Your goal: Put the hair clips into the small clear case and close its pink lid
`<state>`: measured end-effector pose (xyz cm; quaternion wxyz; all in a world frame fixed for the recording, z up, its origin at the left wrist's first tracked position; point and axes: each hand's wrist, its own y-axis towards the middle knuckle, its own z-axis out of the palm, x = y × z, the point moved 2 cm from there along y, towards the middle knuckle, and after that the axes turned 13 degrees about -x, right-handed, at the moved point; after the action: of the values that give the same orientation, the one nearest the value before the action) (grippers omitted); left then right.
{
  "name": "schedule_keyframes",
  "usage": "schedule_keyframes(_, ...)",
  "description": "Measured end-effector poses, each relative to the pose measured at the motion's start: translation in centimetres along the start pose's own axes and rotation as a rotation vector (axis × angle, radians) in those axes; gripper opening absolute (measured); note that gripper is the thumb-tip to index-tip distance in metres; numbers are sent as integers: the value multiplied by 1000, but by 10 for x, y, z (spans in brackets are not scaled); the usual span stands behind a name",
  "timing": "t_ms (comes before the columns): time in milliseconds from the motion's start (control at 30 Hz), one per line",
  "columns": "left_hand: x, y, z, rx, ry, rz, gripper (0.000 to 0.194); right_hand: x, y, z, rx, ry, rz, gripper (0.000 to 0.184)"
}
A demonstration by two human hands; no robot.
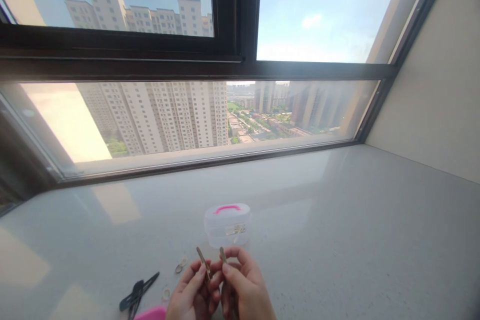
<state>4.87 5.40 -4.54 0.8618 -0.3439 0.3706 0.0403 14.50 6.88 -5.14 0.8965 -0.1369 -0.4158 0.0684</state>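
Observation:
Close together at the bottom middle, both of my hands are closed on small things. My left hand (190,290) pinches a slim brownish hair clip (201,255) between thumb and fingers, its tip pointing up and to the left. In my right hand (245,282) a second narrow brownish hair clip (222,253) stands nearly upright; its lower part is hidden by the thumb and fingers. The fingertips of the two hands meet or almost meet. Just beyond them stands a clear plastic box (217,227) with a pink handle (227,208) on its lid and some small light-coloured things inside.
Several black snap hair clips (137,295) lie crossed at the lower left. Small hair ties (179,268) and a pale ring (166,294) lie near my left hand. A pink object (152,314) is cut off below. The pale sill (337,230) runs to a dark-framed window (150,69).

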Motion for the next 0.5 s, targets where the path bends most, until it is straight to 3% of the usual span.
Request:
schedule_keyframes(233,-6,0,4,55,8,129,23,8,1,0,-141,-106,-173,43)
schedule_keyframes(500,-4,2,3,101,74,84,32,12,-3,4,-183,-177,-132,45)
